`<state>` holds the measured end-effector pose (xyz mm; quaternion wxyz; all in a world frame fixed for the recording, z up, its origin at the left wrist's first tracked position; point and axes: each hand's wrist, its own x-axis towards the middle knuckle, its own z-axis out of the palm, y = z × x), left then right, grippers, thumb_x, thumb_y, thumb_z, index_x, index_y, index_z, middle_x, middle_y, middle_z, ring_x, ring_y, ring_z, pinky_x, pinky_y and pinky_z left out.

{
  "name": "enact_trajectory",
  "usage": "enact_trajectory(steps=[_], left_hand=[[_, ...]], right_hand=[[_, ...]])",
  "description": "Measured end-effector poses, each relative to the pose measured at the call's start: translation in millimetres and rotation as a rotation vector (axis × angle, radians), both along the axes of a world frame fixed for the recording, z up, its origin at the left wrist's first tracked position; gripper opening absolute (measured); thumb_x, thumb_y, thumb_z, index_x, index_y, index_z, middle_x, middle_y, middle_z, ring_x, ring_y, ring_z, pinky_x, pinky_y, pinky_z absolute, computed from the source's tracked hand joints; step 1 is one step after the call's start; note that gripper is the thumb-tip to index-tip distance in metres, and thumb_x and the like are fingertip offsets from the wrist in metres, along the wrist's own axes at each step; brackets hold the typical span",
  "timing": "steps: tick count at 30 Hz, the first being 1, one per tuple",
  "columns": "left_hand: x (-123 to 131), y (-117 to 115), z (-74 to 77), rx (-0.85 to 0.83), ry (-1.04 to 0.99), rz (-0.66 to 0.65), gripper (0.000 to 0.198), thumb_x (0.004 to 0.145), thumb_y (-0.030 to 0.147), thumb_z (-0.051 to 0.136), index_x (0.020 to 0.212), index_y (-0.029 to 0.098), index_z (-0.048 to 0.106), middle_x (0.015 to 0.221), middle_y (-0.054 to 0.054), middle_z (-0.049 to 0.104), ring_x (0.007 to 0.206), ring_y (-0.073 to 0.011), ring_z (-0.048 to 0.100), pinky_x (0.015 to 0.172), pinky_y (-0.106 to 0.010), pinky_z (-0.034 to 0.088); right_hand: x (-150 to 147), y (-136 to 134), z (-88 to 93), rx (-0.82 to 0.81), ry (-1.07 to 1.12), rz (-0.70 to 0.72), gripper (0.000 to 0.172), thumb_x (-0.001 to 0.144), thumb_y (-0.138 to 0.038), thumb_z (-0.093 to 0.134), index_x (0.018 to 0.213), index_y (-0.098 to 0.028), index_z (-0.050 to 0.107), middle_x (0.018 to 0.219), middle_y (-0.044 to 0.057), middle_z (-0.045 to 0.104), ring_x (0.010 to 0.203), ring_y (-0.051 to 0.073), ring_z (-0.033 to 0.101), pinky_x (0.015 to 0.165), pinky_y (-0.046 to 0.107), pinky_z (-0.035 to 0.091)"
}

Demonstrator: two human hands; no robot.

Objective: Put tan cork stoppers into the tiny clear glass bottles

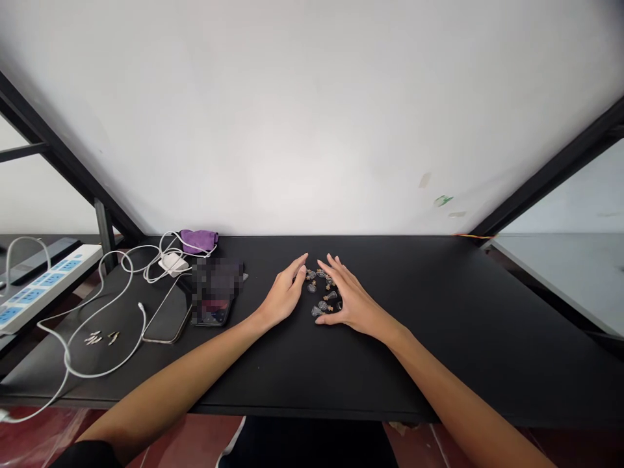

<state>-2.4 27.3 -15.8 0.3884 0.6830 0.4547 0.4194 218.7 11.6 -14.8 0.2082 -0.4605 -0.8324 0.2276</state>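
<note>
The left hand's grip (pixel 283 294) and the right hand's grip (pixel 355 302) are both open, palms down, with fingers spread and slightly curved, holding nothing. Between the two grips, just beside each, lies a loose cluster of small round-bellied clear glass bottles with brown cork stoppers (pixel 322 292); whether any finger touches one is hard to tell. All of this sits on a matte black worktop (pixel 429 351). Near the left grip, to its left, lies a dark smartphone (pixel 212 312), partly hidden by a blurred patch, with a dark metal-edged slab (pixel 166 315) beside it. Well left of the grip are a white charger block (pixel 173 263), a looped white cable (pixel 97 364), a purple cloth pouch (pixel 197 241), tiny metal pieces (pixel 100 338) and a white power strip with blue sockets (pixel 41 286).
</note>
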Motion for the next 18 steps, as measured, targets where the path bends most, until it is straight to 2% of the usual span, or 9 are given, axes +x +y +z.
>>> enact_trajectory(steps=[2, 6, 18], left_hand=[[0.8, -0.2, 1.0, 0.007, -0.005, -0.009, 0.050, 0.108, 0.046, 0.039, 0.151, 0.025, 0.050, 0.154, -0.004, 0.054, 0.143, -0.0230, 0.051, 0.124, -0.041, 0.036], [2.6, -2.0, 5.7, 0.037, 0.021, -0.030, 0.048, 0.107, 0.044, 0.040, 0.149, 0.024, 0.053, 0.153, -0.005, 0.055, 0.144, -0.0227, 0.050, 0.125, -0.040, 0.036], [3.8, -1.5, 3.4, 0.025, -0.044, -0.059, 0.046, 0.106, 0.042, 0.041, 0.147, 0.021, 0.050, 0.152, -0.008, 0.056, 0.144, -0.0212, 0.051, 0.123, -0.038, 0.039]], right_hand=[[-2.7, 4.3, 0.7, 0.005, -0.005, -0.005, 0.116, 0.074, -0.066, 0.080, 0.165, -0.038, 0.014, 0.175, 0.004, 0.003, 0.160, 0.034, -0.002, 0.128, 0.058, 0.016], [-9.5, 9.8, 4.1, -0.034, 0.001, 0.006, 0.112, 0.075, -0.065, 0.079, 0.165, -0.039, 0.017, 0.175, 0.006, 0.007, 0.160, 0.035, 0.004, 0.125, 0.058, 0.023], [-17.5, 13.8, 2.8, 0.067, 0.074, 0.028, 0.095, 0.078, -0.060, 0.079, 0.158, -0.036, 0.031, 0.161, 0.008, 0.042, 0.150, 0.033, 0.035, 0.120, 0.052, 0.030]])
